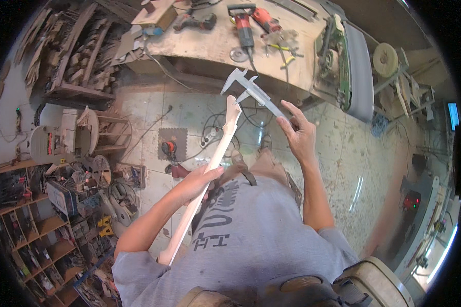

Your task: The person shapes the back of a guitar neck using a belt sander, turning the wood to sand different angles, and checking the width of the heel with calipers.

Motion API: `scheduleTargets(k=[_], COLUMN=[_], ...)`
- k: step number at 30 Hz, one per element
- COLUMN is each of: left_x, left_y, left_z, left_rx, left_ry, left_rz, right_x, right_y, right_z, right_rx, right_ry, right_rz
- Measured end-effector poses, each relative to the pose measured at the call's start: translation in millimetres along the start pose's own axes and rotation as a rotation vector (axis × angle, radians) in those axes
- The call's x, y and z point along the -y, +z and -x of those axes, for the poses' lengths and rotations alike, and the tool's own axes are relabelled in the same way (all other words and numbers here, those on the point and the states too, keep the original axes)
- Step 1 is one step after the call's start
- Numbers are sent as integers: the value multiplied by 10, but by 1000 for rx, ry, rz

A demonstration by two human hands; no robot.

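Note:
My left hand (198, 183) is wrapped round the middle of a long pale wooden piece (219, 153), which slants from my left side up to a shaped, notched far end. In my right hand (298, 132) is a metal vernier caliper (258, 94), its beam pinched between thumb and fingers. The caliper's jaws are parted and lie close to the wood's far end. Whether they touch the wood I cannot tell.
Ahead stands a workbench (200, 46) with an angle grinder (244, 29), a cordless drill (194, 21) and pliers (288, 62). A belt sander (356, 66) is at the right. Cables (210, 134) and an orange sander (169, 147) lie on the floor. Shelves (36, 230) hold tools at left.

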State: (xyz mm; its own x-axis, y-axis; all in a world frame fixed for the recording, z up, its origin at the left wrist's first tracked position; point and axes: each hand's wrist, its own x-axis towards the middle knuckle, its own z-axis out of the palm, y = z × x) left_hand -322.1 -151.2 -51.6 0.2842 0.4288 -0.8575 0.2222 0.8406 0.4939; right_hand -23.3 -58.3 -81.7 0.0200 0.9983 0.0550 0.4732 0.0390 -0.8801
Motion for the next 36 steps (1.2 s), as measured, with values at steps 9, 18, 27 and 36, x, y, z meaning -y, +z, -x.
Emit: scheduleTargets(k=[9, 18, 27, 36], left_x=[331, 179, -111, -207], left_y=[115, 150, 283, 340], left_z=[-88, -68, -37, -35], left_rx=[-166, -148, 40, 137], left_ry=[153, 193, -8, -100], left_rz=[-468, -462, -186, 24], right_x=[-86, -193, -234, -297], right_y=[-152, -130, -70, -131], right_z=[237, 293, 205, 108], right_rx=[8, -49, 81, 103], right_ry=[-39, -185, -328, -395], right_rz=[-53, 143, 417, 529])
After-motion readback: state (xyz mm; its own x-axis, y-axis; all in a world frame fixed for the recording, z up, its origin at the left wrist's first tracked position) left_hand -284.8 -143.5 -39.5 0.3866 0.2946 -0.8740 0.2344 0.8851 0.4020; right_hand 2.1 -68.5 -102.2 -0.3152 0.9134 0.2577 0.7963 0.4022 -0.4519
